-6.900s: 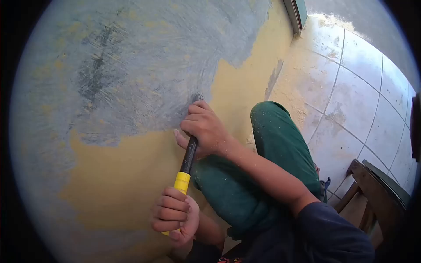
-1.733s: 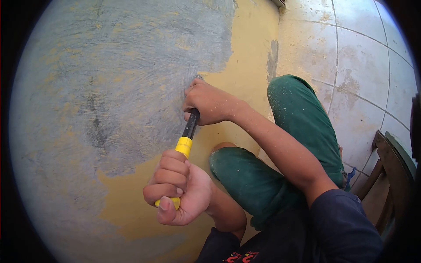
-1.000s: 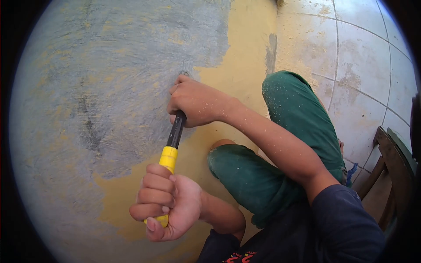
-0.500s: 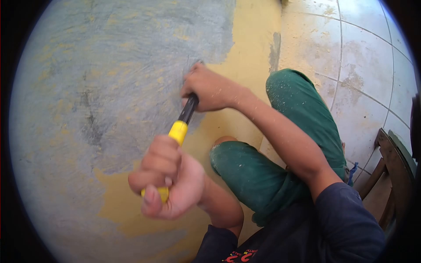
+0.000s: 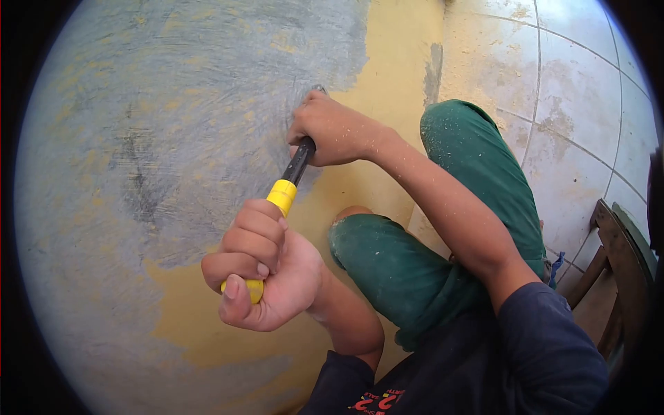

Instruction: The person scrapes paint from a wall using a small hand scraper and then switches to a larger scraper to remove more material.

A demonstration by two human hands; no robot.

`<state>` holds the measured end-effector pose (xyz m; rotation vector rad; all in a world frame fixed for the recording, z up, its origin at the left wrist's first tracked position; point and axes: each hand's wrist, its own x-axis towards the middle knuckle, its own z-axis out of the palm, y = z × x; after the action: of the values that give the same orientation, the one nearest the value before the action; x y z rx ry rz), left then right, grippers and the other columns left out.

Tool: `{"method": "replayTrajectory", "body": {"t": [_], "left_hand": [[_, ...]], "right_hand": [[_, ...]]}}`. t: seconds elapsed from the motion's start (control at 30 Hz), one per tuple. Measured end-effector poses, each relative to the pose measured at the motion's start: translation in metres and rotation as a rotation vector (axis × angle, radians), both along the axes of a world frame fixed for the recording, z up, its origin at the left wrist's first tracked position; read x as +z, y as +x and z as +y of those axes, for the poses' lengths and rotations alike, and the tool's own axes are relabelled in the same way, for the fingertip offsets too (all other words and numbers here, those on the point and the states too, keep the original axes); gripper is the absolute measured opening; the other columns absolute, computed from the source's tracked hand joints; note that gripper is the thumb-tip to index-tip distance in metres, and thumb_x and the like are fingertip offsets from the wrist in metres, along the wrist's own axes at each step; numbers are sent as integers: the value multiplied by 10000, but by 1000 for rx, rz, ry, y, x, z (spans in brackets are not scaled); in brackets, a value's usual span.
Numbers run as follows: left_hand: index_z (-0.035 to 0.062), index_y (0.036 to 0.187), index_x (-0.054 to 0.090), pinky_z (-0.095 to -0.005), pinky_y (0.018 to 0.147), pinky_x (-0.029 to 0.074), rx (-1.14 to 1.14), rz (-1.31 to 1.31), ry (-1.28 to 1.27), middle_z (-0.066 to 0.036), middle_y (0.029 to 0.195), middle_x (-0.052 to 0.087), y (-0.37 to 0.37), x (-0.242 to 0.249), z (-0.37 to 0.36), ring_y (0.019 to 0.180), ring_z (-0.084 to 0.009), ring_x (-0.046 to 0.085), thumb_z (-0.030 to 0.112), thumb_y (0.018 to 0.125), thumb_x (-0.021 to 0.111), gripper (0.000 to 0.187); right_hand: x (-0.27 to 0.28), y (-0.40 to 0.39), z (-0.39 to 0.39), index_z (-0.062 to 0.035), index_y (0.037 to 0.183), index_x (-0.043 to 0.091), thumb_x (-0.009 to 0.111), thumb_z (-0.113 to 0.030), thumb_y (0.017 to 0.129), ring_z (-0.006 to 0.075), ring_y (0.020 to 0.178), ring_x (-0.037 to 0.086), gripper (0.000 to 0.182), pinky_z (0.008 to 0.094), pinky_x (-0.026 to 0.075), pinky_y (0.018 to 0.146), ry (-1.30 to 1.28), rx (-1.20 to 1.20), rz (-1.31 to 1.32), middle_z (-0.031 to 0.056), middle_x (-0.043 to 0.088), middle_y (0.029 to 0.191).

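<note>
Left hand [image 5: 266, 266]: low in view, closed in a fist, fingers [image 5: 252, 238] stacked and curled tight, thumb [image 5: 232, 294] folded across the bottom, palm toward the camera. L wrist bent, bare forearm running down-right to a dark sleeve.
Right hand [image 5: 332, 131]: higher, further out, knuckles up, fingers wrapped closed, back of hand speckled w/ pale dust. R arm: bare, nearly straight, running diagonally down-right to a dark short sleeve at the shoulder.
Hands well apart, one above the other on a diagonal line. Knees bent, legs in green
</note>
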<state>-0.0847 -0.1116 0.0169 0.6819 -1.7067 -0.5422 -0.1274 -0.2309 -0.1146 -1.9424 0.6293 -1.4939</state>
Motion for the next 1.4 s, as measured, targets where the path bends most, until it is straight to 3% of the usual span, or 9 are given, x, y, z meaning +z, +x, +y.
{"method": "replayTrajectory", "body": {"t": [0.1,0.23,0.37,0.67,0.73,0.9,0.97,1.2,1.4], "left_hand": [[129,637,309,-331,544,257,-3,10,-50,-5,484,279,-6,0,14,474,-122,230,255,832,425,259],[143,629,290,-319,563,275,17,-12,-12,1,489,270,-2,-4,6,487,-119,229,265,831,431,275],[142,628,288,-322,563,270,1,-14,-20,0,489,266,-7,1,15,490,-117,223,265,830,434,278],[144,627,271,-326,546,268,26,-2,-44,1,486,257,-7,-9,15,487,-117,222,271,835,424,288],[108,635,327,-346,521,242,2,36,-99,-14,474,299,-4,-11,19,459,-127,240,243,817,439,253],[146,620,272,-324,551,274,24,9,0,2,486,251,-1,-8,9,488,-120,222,269,832,426,289],[144,620,278,-324,552,275,20,35,-6,3,486,249,-4,-9,15,488,-120,221,266,832,426,285],[137,626,282,-329,558,278,-4,-6,43,-3,486,253,1,-9,4,486,-126,221,256,826,423,272],[126,630,308,-341,556,284,9,-30,-67,-2,492,268,-1,-15,24,479,-130,222,246,830,416,258]], "right_hand": [[4,4,7,-83,594,568,666,-153,701,274,707,555,161,374,383,842,-70,32,-130,82,576,653],[-3,-4,-1,-90,609,596,671,-175,701,271,725,568,146,381,383,842,6,39,48,74,572,646],[2,4,7,-82,606,574,663,-180,705,286,725,561,166,388,382,829,-62,37,-112,79,558,621],[-4,2,5,-89,616,591,659,-165,686,273,723,561,124,381,381,833,-39,48,-65,71,566,624],[-7,9,8,-92,605,589,663,-167,688,272,716,557,134,384,379,828,-72,33,-137,74,564,624],[-7,0,3,-89,619,603,666,-177,713,288,721,551,144,378,382,833,28,29,71,87,570,645],[-5,8,11,-87,610,593,661,-176,714,296,726,556,153,382,382,834,-77,38,-134,96,568,643],[-13,-1,3,-89,592,559,651,-190,727,283,720,540,192,382,378,841,32,46,-1,85,537,617],[-13,4,9,-85,571,531,628,-194,736,258,705,531,220,371,376,838,-27,65,-80,73,522,596]]}}
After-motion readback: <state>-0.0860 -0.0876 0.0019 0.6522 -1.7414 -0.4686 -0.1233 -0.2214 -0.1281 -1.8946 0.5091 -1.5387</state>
